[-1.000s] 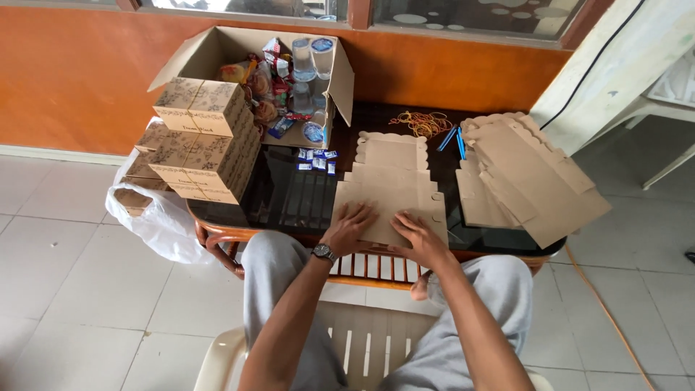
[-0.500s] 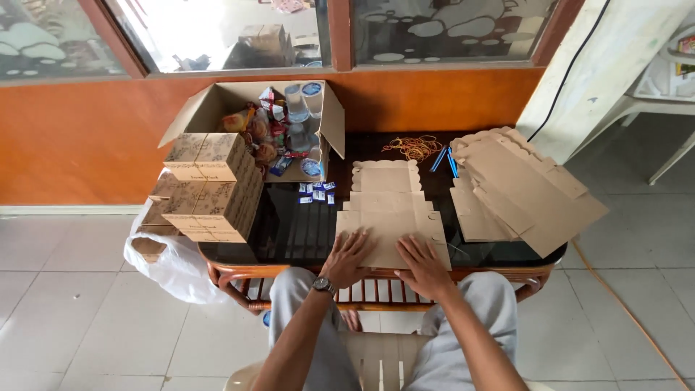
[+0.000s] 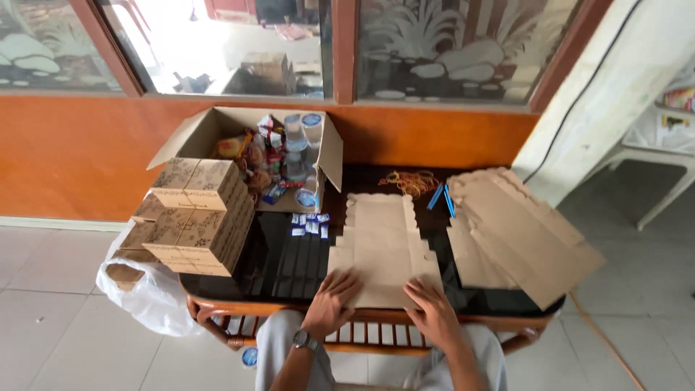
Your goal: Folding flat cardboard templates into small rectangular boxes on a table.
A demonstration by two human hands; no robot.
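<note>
Both palms lie flat, fingers spread, on the flat brown die-cut cardboard sheet (image 3: pixel 382 250) at the dark glass-topped desk's (image 3: pixel 286 264) six o'clock edge: left hand (image 3: pixel 334 300), right hand (image 3: pixel 433 313). Folded brown boxes (image 3: pixel 194 216) stack at nine o'clock; possibly more sheets (image 3: pixel 517 232) lie at three.

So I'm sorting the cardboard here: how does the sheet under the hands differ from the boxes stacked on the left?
The cardboard sheet lies flat and unfolded on the table; the stacked boxes are folded into closed cubes. The sheet is plain on its upper face; the boxes show a printed pattern. The left hand and right hand press on the sheet; neither touches the boxes. Both are brown cardboard.
</note>
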